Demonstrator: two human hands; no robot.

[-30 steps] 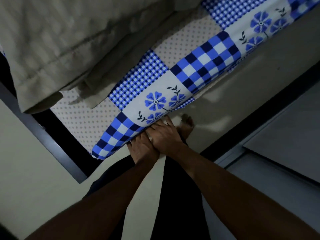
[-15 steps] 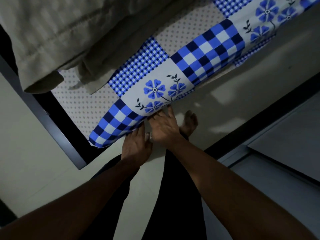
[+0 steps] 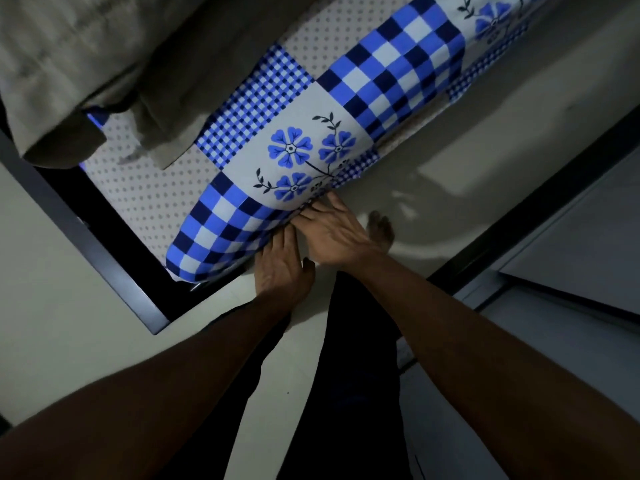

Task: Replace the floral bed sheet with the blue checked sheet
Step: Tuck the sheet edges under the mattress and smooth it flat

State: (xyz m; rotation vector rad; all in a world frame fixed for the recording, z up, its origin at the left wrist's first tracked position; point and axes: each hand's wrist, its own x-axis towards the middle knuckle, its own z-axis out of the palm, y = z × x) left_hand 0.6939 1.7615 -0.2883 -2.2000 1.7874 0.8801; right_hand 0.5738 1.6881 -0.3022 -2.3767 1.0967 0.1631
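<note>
Room: dim, with a pale floor (image 3: 69, 306) and a grey panel (image 3: 571, 244) behind a dark strip on the right
Bed: a dark bed frame (image 3: 104, 251) carries a mattress that runs slantwise from lower left to upper right of the view
Blue checked sheet (image 3: 391, 81): lies spread over the mattress; its long edge follows that same slant, and its near corner points to the lower left
Pattern: patches of large blue checks, fine blue checks, blue flowers on dark stems, and grey dots on white
Beige cloth (image 3: 104, 64): bunched and creased on the bed at the upper left, overlapping the dotted patches
Left hand (image 3: 282, 268): back up, at the mattress edge below the large-check corner patch; its fingers (image 3: 280, 240) are straight and close together, and their tips are hidden under the sheet's overhang
Right hand (image 3: 332, 233): just beside the left, back up; its fingers (image 3: 318, 211) are flat and pressed together, and their tips touch the sheet's edge below the flower patch
Person: dark trousers (image 3: 360, 375), and a bare foot (image 3: 381, 230) on the floor next to the right hand
</note>
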